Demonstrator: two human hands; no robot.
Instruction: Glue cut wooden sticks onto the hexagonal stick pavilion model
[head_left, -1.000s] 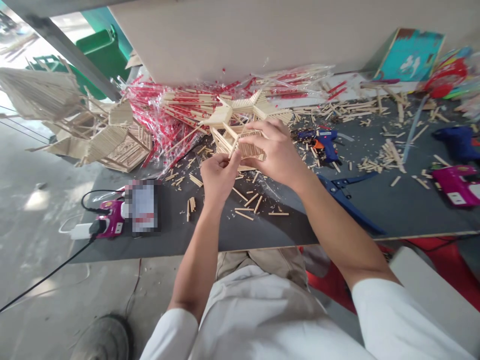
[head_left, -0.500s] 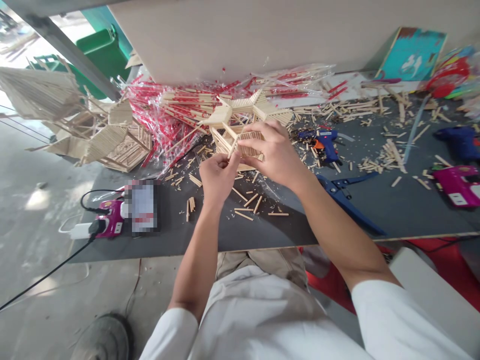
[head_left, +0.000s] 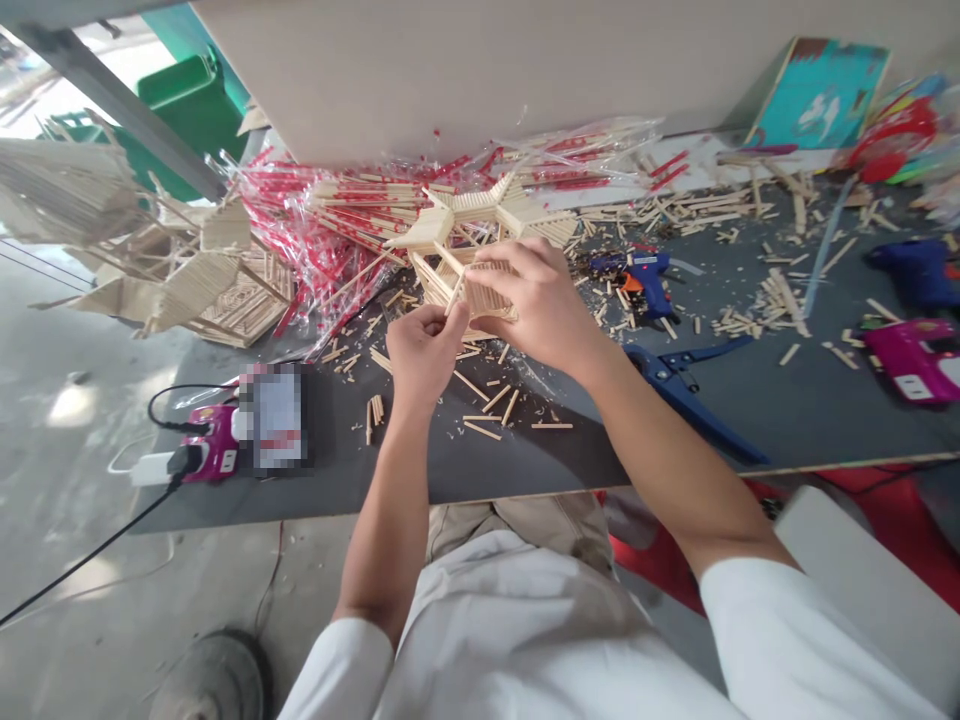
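A small model built of thin wooden sticks (head_left: 480, 208), with a star-like top of slatted panels, stands on the dark table in front of me. My left hand (head_left: 424, 350) pinches its near left corner edge between thumb and fingers. From the right, my right hand (head_left: 536, 300) is closed on the slatted front panel, its fingers covering part of it. Several short cut sticks (head_left: 491, 410) lie loose just below my hands. Where my fingertips meet the wood, the details are too small to make out.
Plastic-wrapped red-and-wood sticks (head_left: 330, 220) heap behind the model. A larger stick model (head_left: 180, 260) stands left. To the right are a blue glue gun (head_left: 645, 280), blue cutters (head_left: 690, 400) and wood scraps (head_left: 780, 300). A magenta power adapter (head_left: 214, 440) sits beside a blurred-out device.
The whole view has shifted slightly, so things appear a little farther left. Both hands keep nearly the same hold on the stick model.
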